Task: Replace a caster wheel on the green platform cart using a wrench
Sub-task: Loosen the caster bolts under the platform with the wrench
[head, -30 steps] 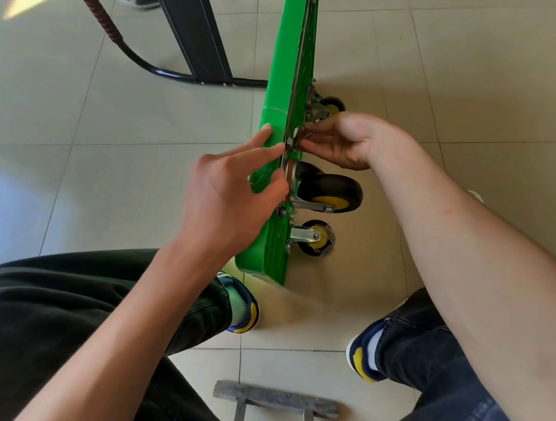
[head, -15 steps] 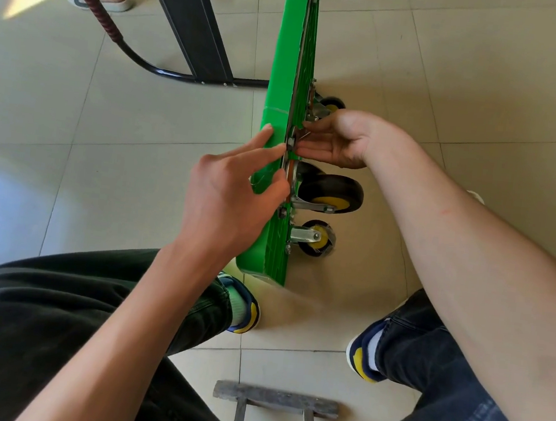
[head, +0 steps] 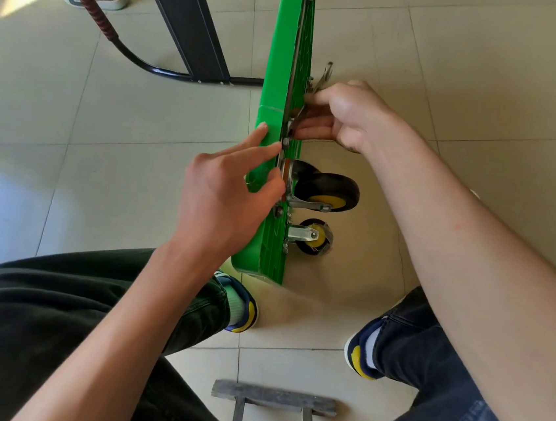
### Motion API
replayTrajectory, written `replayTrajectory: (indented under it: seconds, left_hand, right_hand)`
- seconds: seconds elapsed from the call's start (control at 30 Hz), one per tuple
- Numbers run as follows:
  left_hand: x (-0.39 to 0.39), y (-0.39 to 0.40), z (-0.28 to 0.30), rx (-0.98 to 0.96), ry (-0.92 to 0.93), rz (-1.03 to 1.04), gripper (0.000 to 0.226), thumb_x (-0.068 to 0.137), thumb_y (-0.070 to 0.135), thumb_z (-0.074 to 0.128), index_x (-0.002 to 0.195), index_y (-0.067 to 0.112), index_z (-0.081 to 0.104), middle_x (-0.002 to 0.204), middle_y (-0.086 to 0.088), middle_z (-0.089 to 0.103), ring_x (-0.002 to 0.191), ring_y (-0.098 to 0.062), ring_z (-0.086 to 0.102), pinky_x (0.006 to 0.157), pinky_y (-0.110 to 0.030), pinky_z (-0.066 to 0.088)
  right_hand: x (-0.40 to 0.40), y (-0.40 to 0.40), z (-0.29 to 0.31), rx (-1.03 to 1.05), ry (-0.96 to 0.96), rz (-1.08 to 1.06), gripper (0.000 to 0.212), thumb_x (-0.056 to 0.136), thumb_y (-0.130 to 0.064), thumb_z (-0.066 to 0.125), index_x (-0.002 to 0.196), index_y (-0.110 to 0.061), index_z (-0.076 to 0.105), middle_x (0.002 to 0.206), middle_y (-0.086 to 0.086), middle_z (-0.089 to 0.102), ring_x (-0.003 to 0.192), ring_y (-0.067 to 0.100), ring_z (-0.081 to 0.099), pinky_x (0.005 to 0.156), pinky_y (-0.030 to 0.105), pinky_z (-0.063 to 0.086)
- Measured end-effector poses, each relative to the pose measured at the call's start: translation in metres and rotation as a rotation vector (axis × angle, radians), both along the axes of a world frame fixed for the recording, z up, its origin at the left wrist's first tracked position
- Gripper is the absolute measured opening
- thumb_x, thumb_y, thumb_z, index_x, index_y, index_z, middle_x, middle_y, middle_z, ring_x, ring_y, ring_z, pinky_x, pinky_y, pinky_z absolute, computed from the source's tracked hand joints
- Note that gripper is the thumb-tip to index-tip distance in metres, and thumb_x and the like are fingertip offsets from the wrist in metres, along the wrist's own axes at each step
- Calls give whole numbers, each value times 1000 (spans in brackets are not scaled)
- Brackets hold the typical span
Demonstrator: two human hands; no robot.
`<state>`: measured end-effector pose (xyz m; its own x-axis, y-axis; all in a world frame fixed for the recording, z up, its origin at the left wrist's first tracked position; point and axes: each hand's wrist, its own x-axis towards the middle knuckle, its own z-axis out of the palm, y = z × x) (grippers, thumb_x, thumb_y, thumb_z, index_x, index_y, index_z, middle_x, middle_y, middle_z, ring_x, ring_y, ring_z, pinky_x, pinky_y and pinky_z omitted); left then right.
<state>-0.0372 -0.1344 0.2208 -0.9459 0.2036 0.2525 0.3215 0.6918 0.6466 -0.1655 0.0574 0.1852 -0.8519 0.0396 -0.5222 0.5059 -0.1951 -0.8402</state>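
The green plastic platform cart (head: pixel 277 73) stands on its edge on the beige tiled floor (head: pixel 489 78), running from the top centre of the frame down to just above the person's feet, its wheeled underside facing the right of the frame. The right hand (head: pixel 345 114), in the upper centre, has its fingers curled around a slim silver metal wrench (head: pixel 323 78) whose handle sticks up past the knuckles, its lower end against the cart's underside. The left hand (head: pixel 227 191), in the middle of the frame, lies against the cart's smooth deck side with fingers stretched out, fingertips at the cart's edge by a bolt head, gripping nothing. Just below the hands, a large black rubber caster wheel with a yellow hub (head: pixel 328 193) sits in a silver bracket on the underside, and a smaller black and yellow caster wheel (head: pixel 313 236) hangs below it. At the bottom centre lies a grey metal T-shaped bar (head: pixel 274 396).
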Motion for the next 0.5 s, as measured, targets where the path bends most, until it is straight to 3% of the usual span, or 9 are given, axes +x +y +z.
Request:
replayTrajectory:
  seconds: [0.17, 0.33, 0.5]
  left_hand:
    - [0, 0, 0, 1, 7, 8, 30, 89, 15, 72, 118, 17, 76, 137, -4, 63, 68, -25, 74, 70, -10, 53]
    - [2, 2, 0, -8, 1, 15, 30, 89, 15, 72, 119, 17, 76, 137, -3, 63, 69, -28, 74, 70, -5, 49]
    - [1, 1, 1, -9, 4, 16, 30, 90, 17, 71, 119, 19, 76, 138, -1, 63, 64, -29, 73, 68, -5, 49]
  right_hand:
    - [19, -13, 7, 154, 190, 2, 17, 97, -2, 60, 112, 2, 68, 93, 21, 76, 74, 38, 76, 63, 44, 63]
    - [37, -15, 5, 166, 299, -91, 20, 98, -6, 61, 117, -1, 64, 98, 18, 76, 79, 32, 77, 68, 49, 64]
    - [61, -24, 6, 348, 527, -132, 23, 98, -13, 60, 121, -13, 61, 95, 3, 78, 89, 15, 76, 80, 47, 63]
